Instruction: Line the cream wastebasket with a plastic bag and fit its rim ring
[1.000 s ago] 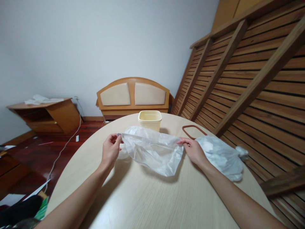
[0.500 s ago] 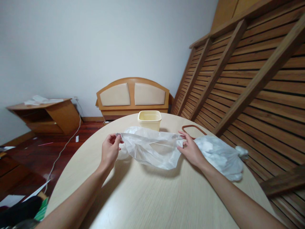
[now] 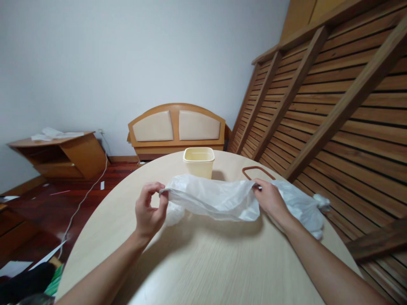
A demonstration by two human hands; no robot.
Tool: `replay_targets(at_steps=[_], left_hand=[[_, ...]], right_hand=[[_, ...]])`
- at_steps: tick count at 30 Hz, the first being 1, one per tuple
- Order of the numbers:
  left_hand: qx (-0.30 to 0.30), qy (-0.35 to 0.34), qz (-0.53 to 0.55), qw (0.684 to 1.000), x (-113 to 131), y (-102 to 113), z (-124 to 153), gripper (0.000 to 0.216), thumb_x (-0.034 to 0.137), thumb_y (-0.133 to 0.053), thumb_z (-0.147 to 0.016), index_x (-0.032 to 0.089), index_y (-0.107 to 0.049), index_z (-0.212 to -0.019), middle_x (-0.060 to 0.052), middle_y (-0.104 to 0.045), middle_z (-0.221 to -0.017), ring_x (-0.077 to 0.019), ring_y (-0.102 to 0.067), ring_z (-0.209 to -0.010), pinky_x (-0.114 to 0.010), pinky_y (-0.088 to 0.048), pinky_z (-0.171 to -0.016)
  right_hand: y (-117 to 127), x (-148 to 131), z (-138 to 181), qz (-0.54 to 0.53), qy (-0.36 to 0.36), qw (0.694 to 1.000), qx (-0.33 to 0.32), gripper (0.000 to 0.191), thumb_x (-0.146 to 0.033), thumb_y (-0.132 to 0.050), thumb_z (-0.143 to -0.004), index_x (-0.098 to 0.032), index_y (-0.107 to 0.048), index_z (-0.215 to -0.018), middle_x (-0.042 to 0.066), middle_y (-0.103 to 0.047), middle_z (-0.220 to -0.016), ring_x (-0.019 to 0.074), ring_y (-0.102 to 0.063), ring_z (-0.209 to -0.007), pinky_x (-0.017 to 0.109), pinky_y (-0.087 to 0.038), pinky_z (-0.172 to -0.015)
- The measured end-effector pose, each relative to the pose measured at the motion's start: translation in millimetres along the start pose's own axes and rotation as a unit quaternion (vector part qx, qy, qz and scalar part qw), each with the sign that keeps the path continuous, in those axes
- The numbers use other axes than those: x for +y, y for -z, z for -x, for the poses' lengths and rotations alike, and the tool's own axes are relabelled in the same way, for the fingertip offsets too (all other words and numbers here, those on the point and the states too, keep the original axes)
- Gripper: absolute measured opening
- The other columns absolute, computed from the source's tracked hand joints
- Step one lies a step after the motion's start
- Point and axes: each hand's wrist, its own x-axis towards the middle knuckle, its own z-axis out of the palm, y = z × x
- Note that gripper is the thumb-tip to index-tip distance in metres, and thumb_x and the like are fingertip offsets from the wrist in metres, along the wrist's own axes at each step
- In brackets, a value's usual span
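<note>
A thin white plastic bag (image 3: pixel 213 199) is stretched sideways above the table, its edge pulled taut between my two hands. My left hand (image 3: pixel 151 209) pinches one end between thumb and fingers. At the other end my right hand (image 3: pixel 270 199) grips the bag with its fingers closed. Just behind the bag stands a pale yellow square bin (image 3: pixel 199 163), upright, its lower part partly hidden. Crumpled whitish plastic (image 3: pixel 174 213) rests on the table below the bag's left part. A brown rounded frame (image 3: pixel 257 168) lies beyond my right hand.
On the right of the round table (image 3: pixel 197 271) lies a knotted, filled white plastic bag (image 3: pixel 302 207), partly behind my right forearm. Wooden slatted panels (image 3: pixel 318 118) lean close on that side. A headboard (image 3: pixel 176 127) and a low cabinet (image 3: pixel 73 159) stand farther back.
My hands have moved farther apart, the right one shifting to the right, and the bag is pulled wider and straighter. It hangs slightly nearer, showing more of the yellow bin.
</note>
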Motion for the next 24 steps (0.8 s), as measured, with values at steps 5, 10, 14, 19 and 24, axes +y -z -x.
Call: replay_targets(at_steps=[5, 10, 14, 19, 24], left_hand=[[-0.173, -0.169, 0.057, 0.969, 15, 2, 11, 0.010, 0.014, -0.054, -0.084, 0.023, -0.053, -0.088, 0.001, -0.061, -0.064, -0.0143, -0.060, -0.056, -0.027, -0.049, -0.054], [-0.306, -0.342, 0.066, 0.886, 39, -9, 21, 0.013, 0.012, -0.048, -0.085, 0.021, -0.052, -0.093, 0.001, -0.062, -0.062, -0.0118, -0.053, -0.048, -0.025, -0.035, -0.046], [-0.392, -0.357, 0.060, 0.846, 51, -19, 28, 0.007, 0.018, -0.045, -0.094, 0.021, -0.052, -0.095, 0.000, -0.066, -0.068, -0.0123, -0.055, -0.052, -0.027, -0.035, -0.047], [-0.472, -0.337, 0.092, 0.810, 54, -21, 26, 0.019, 0.037, -0.050, -0.093, 0.021, -0.053, -0.100, -0.004, -0.071, -0.084, -0.0162, -0.063, -0.067, -0.029, -0.043, -0.055], [-0.449, -0.289, 0.078, 0.842, 45, -9, 9, 0.023, 0.037, -0.053, -0.087, 0.019, -0.054, -0.102, -0.007, -0.070, -0.086, -0.0194, -0.063, -0.071, -0.031, -0.048, -0.060]], right_hand=[[5, 16, -1, 0.003, 0.016, 1.000, -0.002, 0.045, -0.002, -0.045, -0.073, -0.020, -0.081, -0.091, 0.009, -0.079, -0.098, 0.0280, -0.072, -0.099, 0.038, -0.052, -0.090], [13, 20, -2, 0.035, 0.080, 0.996, 0.023, 0.057, 0.004, -0.040, -0.064, -0.019, -0.080, -0.096, 0.008, -0.078, -0.107, 0.0256, -0.068, -0.107, 0.040, -0.049, -0.101], [15, -13, 4, -0.016, 0.154, 0.987, 0.052, 0.051, 0.002, -0.038, -0.073, -0.019, -0.076, -0.099, 0.008, -0.077, -0.104, 0.0250, -0.067, -0.103, 0.042, -0.051, -0.096], [13, -77, 33, -0.143, 0.350, 0.925, -0.030, 0.020, -0.025, -0.046, -0.097, -0.021, -0.066, -0.101, 0.006, -0.073, -0.095, 0.0209, -0.066, -0.092, 0.038, -0.050, -0.084], [6, -112, 63, -0.179, 0.520, 0.831, -0.087, 0.052, -0.071, -0.047, -0.087, -0.020, -0.058, -0.084, 0.004, -0.065, -0.076, 0.0194, -0.057, -0.071, 0.038, -0.043, -0.071]])
